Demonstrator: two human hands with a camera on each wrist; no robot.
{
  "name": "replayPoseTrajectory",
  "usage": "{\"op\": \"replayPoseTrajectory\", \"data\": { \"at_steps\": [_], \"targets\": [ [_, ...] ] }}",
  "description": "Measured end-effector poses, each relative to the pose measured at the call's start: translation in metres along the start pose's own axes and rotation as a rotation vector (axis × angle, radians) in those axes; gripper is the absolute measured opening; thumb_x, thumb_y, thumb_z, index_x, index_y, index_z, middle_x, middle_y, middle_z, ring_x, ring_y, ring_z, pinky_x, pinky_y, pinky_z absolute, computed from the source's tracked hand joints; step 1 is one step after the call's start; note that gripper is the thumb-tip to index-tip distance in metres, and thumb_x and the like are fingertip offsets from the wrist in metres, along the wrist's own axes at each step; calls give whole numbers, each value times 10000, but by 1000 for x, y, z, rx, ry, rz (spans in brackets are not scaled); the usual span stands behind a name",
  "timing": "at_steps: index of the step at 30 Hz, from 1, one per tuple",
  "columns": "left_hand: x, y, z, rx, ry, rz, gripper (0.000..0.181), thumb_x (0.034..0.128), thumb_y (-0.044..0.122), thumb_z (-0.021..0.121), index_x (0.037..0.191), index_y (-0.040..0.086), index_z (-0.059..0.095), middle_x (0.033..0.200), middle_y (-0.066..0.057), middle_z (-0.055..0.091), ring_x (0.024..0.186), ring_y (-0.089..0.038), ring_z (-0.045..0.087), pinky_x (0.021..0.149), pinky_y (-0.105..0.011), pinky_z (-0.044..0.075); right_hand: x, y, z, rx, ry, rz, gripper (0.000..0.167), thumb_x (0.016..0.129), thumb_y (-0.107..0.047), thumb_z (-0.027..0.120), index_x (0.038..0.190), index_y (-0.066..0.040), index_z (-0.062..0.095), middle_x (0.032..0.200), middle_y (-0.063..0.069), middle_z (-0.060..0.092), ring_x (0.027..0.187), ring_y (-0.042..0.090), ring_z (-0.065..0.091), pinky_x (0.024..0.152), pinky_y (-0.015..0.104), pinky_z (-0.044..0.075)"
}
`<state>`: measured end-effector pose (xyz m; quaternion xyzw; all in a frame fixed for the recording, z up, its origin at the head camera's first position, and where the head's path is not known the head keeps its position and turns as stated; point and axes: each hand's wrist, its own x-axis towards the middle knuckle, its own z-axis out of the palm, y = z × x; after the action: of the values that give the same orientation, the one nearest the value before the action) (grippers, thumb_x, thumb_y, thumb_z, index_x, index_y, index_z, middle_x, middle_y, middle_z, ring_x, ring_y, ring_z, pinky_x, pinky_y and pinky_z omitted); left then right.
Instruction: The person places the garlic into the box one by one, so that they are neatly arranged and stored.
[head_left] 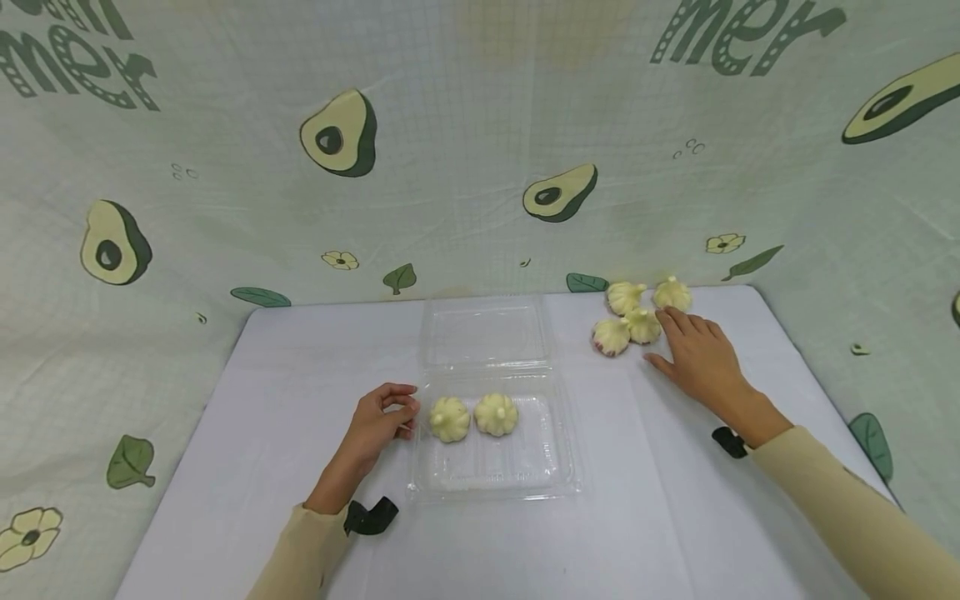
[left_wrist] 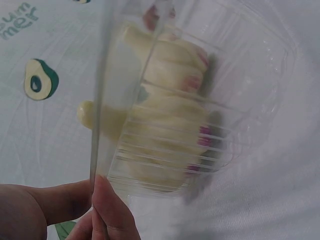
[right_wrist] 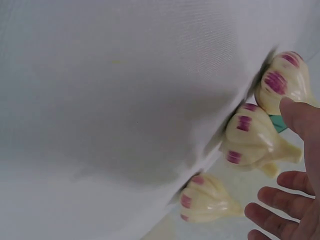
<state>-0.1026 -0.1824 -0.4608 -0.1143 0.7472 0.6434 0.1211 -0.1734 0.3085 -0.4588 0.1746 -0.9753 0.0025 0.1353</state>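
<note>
A clear plastic clamshell box (head_left: pixel 525 471) lies with its lid (head_left: pixel 487 333) folded back on the white table. Two garlic bulbs, a left one (head_left: pixel 449 419) and a right one (head_left: pixel 496 414), sit side by side inside. My left hand (head_left: pixel 382 421) pinches the box's left rim between thumb and fingers; the left wrist view shows this grip (left_wrist: pixel 107 210) closely. At the back right, my right hand (head_left: pixel 701 354) is spread beside several loose garlic bulbs (head_left: pixel 611 337). In the right wrist view its fingers hold nothing, and purple-marked garlic (right_wrist: pixel 252 137) stands close to the thumb.
The white table (head_left: pixel 300 375) meets a hanging cloth (head_left: pixel 465 150) printed with avocados and leaves along its back edge. More cloth hangs at both sides. A black strap piece (head_left: pixel 372 517) sits at the left wrist and another (head_left: pixel 729 442) at the right.
</note>
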Motion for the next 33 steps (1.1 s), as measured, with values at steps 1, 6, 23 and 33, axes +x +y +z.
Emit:
{"op": "replayPoseTrajectory", "data": {
  "at_steps": [1, 6, 23, 33],
  "targets": [
    [1, 0, 0, 1, 2, 0, 328, 1016, -27, 658, 1333, -89, 600, 1019, -83, 645, 731, -147, 634, 624, -241, 589, 1, 1, 1, 2, -6, 1, 797, 923, -320, 827, 1491, 103, 464, 1445, 334, 530, 1227, 544, 552, 1030, 677, 455],
    [2, -1, 0, 4, 10, -7, 321, 1015, -31, 653, 1330, -77, 612, 1021, -87, 644, 728, -145, 634, 627, -237, 588, 8, 2, 5, 15, -42, 13, 776, 954, -327, 796, 1496, 109, 452, 1460, 334, 517, 1261, 552, 533, 1053, 683, 442],
    [2, -1, 0, 2, 14, -7, 318, 1013, -25, 659, 1325, -71, 617, 1028, -94, 645, 730, -143, 632, 627, -238, 588, 20, 2, 13, 27, -62, 19, 717, 959, -297, 788, 1446, 131, 480, 1415, 352, 550, 1280, 547, 536, 1056, 684, 444],
    [1, -1, 0, -1, 11, -8, 319, 1012, -27, 656, 1326, -74, 616, 1030, -96, 644, 734, -147, 632, 629, -240, 589, 24, 4, 17, 39, -53, 27, 663, 952, -276, 805, 1387, 122, 502, 1352, 337, 590, 1239, 527, 570, 1023, 678, 463]
  ]
}}
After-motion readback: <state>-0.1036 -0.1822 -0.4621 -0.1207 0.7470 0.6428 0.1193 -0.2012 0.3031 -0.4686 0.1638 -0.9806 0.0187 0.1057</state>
